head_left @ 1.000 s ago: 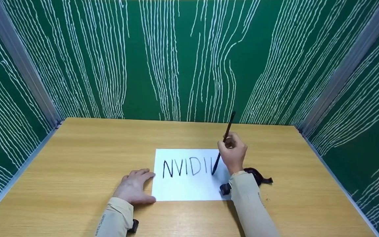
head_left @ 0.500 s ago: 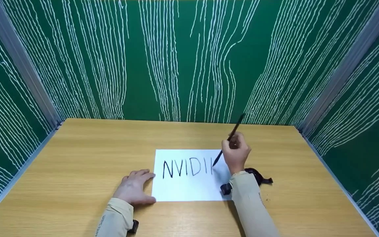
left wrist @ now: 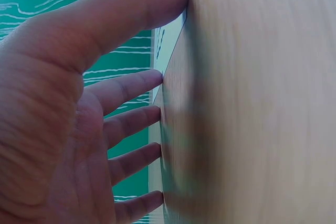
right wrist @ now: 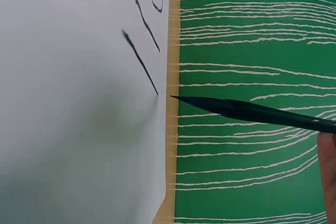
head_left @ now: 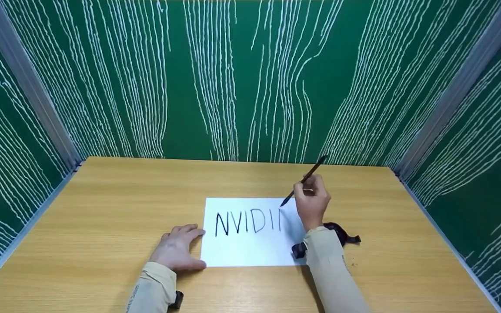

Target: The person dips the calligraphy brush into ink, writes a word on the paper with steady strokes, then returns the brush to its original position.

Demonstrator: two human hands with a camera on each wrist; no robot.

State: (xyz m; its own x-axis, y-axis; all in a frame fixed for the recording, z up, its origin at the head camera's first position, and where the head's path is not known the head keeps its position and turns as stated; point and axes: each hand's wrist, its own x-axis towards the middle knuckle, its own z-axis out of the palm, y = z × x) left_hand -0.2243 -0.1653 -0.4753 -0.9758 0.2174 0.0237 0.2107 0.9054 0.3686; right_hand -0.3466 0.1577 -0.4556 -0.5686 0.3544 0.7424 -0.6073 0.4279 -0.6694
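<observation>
A white sheet of paper [head_left: 250,252] lies on the wooden table, bearing the dark letters "NVIDI" and one further upright stroke [head_left: 280,220]. My right hand [head_left: 312,198] pinches a slim black brush [head_left: 309,174] over the sheet's upper right part. The pointed brush tip [right wrist: 197,102] is just off the top end of that last stroke, apart from the paper in the right wrist view. At the sheet's left edge, my left hand [head_left: 177,248] rests with spread fingers. Its thumb [left wrist: 142,6] touches the lower left corner and its index finger [left wrist: 131,84] the left edge.
Partly hidden behind the right sleeve [head_left: 331,261] is a black object [head_left: 342,232] with a short tail. Small black devices sit at the left wrist [head_left: 175,300] and right wrist [head_left: 298,250]. Green walls [head_left: 250,87] with white wavy lines enclose the wooden table [head_left: 124,191].
The brush tip has risen from the bottom of the last stroke to above its top, and the brush leans further right. My left hand stays in place.
</observation>
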